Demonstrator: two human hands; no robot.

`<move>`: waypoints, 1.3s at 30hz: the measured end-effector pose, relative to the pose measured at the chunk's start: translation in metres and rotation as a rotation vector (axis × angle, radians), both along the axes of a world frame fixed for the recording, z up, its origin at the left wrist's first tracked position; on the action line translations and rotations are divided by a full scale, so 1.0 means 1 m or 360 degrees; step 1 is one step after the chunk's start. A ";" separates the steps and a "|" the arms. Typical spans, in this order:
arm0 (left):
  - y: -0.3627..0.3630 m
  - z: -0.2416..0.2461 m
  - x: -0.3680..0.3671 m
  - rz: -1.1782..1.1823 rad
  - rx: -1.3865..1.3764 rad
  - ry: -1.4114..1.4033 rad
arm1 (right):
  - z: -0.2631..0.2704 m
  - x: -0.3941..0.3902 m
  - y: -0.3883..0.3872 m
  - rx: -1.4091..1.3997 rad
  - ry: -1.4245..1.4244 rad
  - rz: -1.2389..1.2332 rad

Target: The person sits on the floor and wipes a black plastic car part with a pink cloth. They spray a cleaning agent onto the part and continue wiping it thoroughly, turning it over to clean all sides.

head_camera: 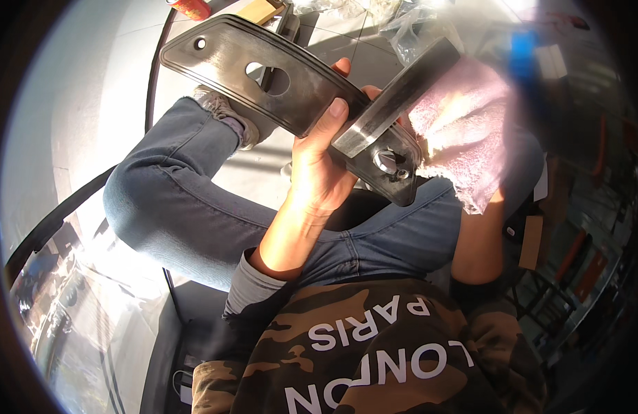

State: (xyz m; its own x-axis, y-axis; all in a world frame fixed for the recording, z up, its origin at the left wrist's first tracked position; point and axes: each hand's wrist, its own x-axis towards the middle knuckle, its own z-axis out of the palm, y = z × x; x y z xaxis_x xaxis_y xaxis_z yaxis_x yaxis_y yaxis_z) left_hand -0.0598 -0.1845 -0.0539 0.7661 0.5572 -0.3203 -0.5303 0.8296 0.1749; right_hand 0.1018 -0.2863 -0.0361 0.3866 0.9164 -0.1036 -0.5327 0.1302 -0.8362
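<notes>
My left hand (pixel 324 160) grips a dark brushed-metal door handle plate (pixel 220 62), with its thumb across the face and fingers behind. The plate is tilted above my lap. It has a small round hole at its far left end and a larger keyhole-shaped cutout nearer the middle. A flat, straight lever handle (pixel 402 95) crosses it towards the right end, beside a lock cylinder opening. A pink terry cloth (pixel 461 124) covers most of my right hand (pixel 495 199). The cloth touches the plate's right end; the covered fingers are hidden.
Jeans-clad legs (pixel 194 202) are bent below the plate, with a sneaker (pixel 228 116) on the tiled floor. Beyond lie a red can (pixel 190 8), a cardboard piece (pixel 257 10) and clear plastic bags (pixel 412 39). A blurred blue object (pixel 523 54) is at upper right.
</notes>
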 end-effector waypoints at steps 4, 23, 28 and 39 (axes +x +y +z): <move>-0.008 -0.013 -0.002 -0.0111 -0.0215 -0.0141 | 0.005 -0.014 -0.001 -0.0024 0.0054 -0.0015; -0.037 0.005 0.003 -0.0106 0.0380 -0.0031 | 0.032 -0.031 -0.011 0.0037 -0.0625 -0.0439; -0.043 0.010 0.000 -0.0008 0.0533 0.0180 | 0.036 -0.056 -0.014 -0.0048 -0.0201 -0.0380; -0.043 0.016 -0.015 -0.0012 0.0581 0.0061 | 0.042 -0.073 -0.008 -0.0012 -0.0286 -0.0609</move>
